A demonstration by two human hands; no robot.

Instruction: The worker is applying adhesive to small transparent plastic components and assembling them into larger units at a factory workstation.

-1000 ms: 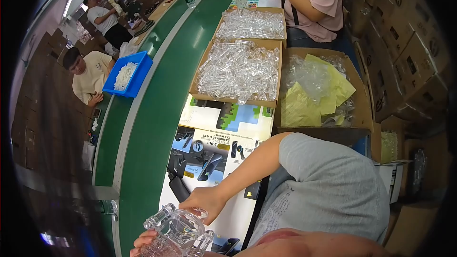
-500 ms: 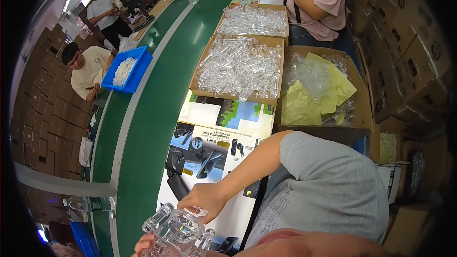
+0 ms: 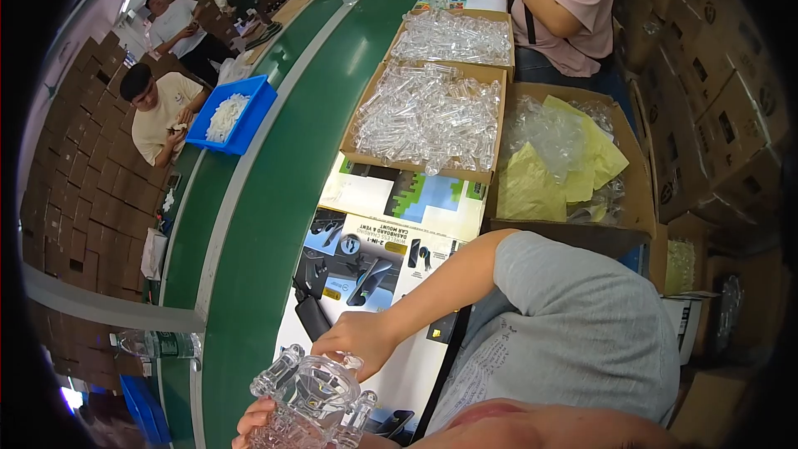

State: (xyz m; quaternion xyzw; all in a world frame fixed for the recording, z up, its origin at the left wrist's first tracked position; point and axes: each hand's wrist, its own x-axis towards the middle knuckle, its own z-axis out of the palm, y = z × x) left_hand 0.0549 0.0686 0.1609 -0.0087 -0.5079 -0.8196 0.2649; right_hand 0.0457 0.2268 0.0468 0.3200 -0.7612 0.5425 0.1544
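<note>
A clear, hollow plastic piece (image 3: pixel 324 387) with a round ring and knobbed tubes at its sides stands near the lower edge. My left hand (image 3: pixel 256 421) is wrapped round its near left side; only some fingers show. My right hand (image 3: pixel 362 342) reaches in from the right, fingers bent and closed at the ring's upper right. A small clear knob (image 3: pixel 352 362) shows at those fingertips; whether it is joined to the piece I cannot tell. Beside my right hand lies a black oblong object (image 3: pixel 312 316) on the printed cardboard (image 3: pixel 399 237).
Two shallow cartons (image 3: pixel 497 137) (image 3: pixel 510 46) hold many clear plastic parts. A larger carton (image 3: pixel 573 237) on the right contains yellow sheets and clear bags. The green conveyor (image 3: pixel 274 199) runs along the left, with a blue bin (image 3: pixel 264 108). Co-workers sit and stand beyond.
The scene has shifted slightly right in view. Both my hands stay on the clear piece, with little movement. The seated person across the conveyor has lowered their head and brought their hands together.
</note>
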